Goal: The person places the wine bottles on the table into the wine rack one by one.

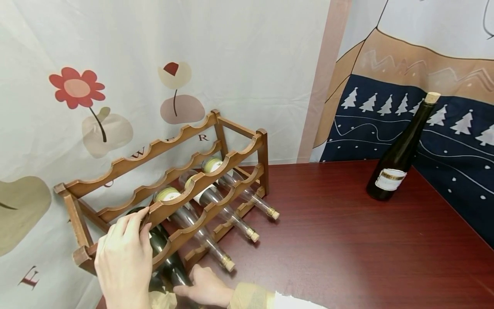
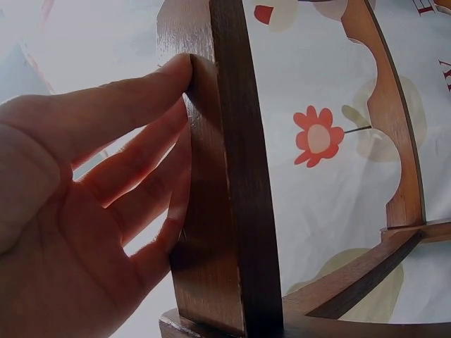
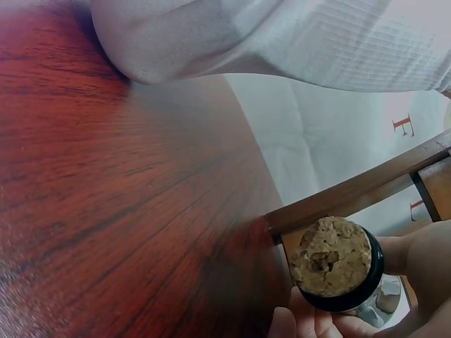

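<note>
My left hand (image 1: 125,257) holds the front top rail of a wooden wine rack (image 1: 200,182). In the left wrist view, the thumb lies at the edge of the rail (image 2: 211,176), with the other fingers behind it. At the rack's lower front, my right hand (image 1: 208,285) grips the neck of a dark green wine bottle (image 1: 175,268) lying in the rack. The bottle's cork (image 3: 331,257) faces the right wrist camera, and fingers wrap its neck from below and the side. Part of this bottle is hidden behind my left hand and the rail.
Several clear corked bottles (image 1: 221,210) lie in the rack, necks pointing forward. A dark corked bottle (image 1: 397,159) stands upright on the red-brown table (image 1: 328,240) at the right back. Printed cloth (image 1: 251,56) hangs behind the rack.
</note>
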`<action>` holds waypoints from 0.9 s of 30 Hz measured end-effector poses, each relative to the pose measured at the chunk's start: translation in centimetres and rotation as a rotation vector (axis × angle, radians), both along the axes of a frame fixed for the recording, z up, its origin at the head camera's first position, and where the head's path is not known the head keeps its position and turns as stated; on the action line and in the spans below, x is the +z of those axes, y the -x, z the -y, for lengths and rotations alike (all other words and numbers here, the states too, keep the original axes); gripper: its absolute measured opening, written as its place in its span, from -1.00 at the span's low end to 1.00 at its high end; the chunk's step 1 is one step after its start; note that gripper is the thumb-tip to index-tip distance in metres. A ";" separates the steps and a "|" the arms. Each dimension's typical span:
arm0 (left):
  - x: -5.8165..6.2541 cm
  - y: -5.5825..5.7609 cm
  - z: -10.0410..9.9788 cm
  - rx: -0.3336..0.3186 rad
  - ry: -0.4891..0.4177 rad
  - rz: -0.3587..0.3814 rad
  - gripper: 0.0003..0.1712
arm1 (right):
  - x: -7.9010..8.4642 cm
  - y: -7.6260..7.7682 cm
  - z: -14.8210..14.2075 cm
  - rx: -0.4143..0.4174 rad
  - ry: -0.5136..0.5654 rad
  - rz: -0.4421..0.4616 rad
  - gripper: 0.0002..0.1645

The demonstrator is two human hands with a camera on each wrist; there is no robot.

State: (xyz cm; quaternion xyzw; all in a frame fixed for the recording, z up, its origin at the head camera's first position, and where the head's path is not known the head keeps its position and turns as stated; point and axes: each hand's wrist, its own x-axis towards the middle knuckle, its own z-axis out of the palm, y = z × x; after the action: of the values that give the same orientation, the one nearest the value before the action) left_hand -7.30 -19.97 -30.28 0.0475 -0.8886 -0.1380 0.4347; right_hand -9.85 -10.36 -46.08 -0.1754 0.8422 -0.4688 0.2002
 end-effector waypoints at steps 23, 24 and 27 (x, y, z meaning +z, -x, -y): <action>-0.1 0.0 0.1 0.010 -0.001 0.014 -0.65 | 0.0 0.2 0.2 0.013 -0.023 -0.028 -0.58; -0.1 0.0 0.1 0.008 -0.001 0.012 -0.65 | 0.0 0.3 0.2 0.014 -0.029 -0.034 -0.57; -0.1 0.0 0.1 0.005 0.000 0.008 -0.65 | 0.0 0.4 0.3 0.014 -0.034 -0.024 -0.56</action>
State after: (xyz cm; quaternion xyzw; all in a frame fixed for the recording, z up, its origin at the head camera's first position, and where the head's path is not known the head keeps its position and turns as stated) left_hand -7.29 -20.03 -30.37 0.0502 -0.8902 -0.1369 0.4316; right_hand -10.20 -10.61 -46.09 -0.1832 0.8513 -0.4507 0.1963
